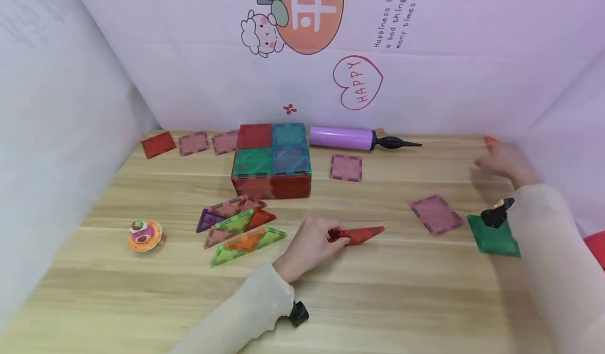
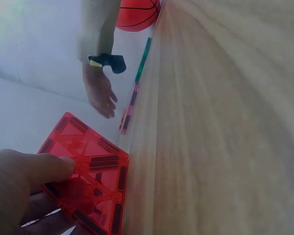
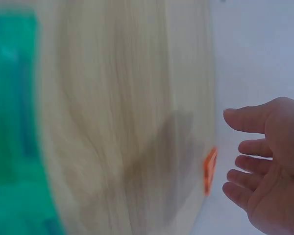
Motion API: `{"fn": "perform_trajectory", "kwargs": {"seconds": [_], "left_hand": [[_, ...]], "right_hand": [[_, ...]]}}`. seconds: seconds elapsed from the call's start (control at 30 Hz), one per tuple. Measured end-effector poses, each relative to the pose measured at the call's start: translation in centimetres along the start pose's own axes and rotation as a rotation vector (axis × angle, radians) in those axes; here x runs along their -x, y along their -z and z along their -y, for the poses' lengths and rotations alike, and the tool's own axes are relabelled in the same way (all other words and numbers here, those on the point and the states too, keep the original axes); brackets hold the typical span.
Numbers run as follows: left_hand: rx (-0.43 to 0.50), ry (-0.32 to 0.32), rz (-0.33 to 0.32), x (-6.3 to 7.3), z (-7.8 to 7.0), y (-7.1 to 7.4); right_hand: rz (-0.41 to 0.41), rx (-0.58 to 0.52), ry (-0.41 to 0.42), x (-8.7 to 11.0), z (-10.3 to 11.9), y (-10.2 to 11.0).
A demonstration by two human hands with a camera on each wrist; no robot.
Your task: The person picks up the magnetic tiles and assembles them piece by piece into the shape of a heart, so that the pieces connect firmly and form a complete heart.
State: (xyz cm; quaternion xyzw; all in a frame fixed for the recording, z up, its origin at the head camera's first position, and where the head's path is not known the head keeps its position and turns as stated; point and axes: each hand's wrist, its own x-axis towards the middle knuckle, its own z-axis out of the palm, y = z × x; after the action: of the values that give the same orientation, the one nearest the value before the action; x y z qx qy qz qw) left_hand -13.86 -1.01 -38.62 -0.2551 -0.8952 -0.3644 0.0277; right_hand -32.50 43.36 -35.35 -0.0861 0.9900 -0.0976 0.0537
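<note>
Left hand [image 1: 309,243] pinches red triangle tile [image 1: 359,234] on bench [image 1: 378,291]. Right hand [image 1: 503,160] open, fingers spread, near orange tile [image 1: 490,139] at far right.

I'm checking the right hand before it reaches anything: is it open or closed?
Open. The right hand hovers with spread, relaxed fingers, holding nothing, near a small orange piece at the table edge.

- The left hand [image 1: 309,243] is bare, its arm in a cream knit sleeve with a ribbed cuff.
- A small black device sits under that cuff.
- The right hand [image 1: 503,160] is bare, its cream sleeve alike, a black wrist device with a yellow mark.
</note>
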Motion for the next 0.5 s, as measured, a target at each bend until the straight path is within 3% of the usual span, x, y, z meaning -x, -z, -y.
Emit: {"fn": "perform_trajectory", "kwargs": {"seconds": [0.13, 0.23, 0.4, 0.5], "left_hand": [[0.028, -0.013, 0.020, 0.1, -0.6, -0.2], [0.040, -0.013, 0.027, 0.1, -0.9, -0.3], [0.043, -0.004, 0.037, 0.2, -0.7, -0.2], [0.030, 0.001, 0.033, 0.1, -0.5, -0.1]], "right_hand": [[-0.003, 0.068, 0.022, 0.4, -2.6, 0.3], [0.039, 0.032, 0.000, 0.9, -3.3, 0.2], [0.235, -0.061, -0.031, 2.2, -2.4, 0.4], [0.284, -0.005, -0.004, 2.3, -1.2, 0.3]]}}
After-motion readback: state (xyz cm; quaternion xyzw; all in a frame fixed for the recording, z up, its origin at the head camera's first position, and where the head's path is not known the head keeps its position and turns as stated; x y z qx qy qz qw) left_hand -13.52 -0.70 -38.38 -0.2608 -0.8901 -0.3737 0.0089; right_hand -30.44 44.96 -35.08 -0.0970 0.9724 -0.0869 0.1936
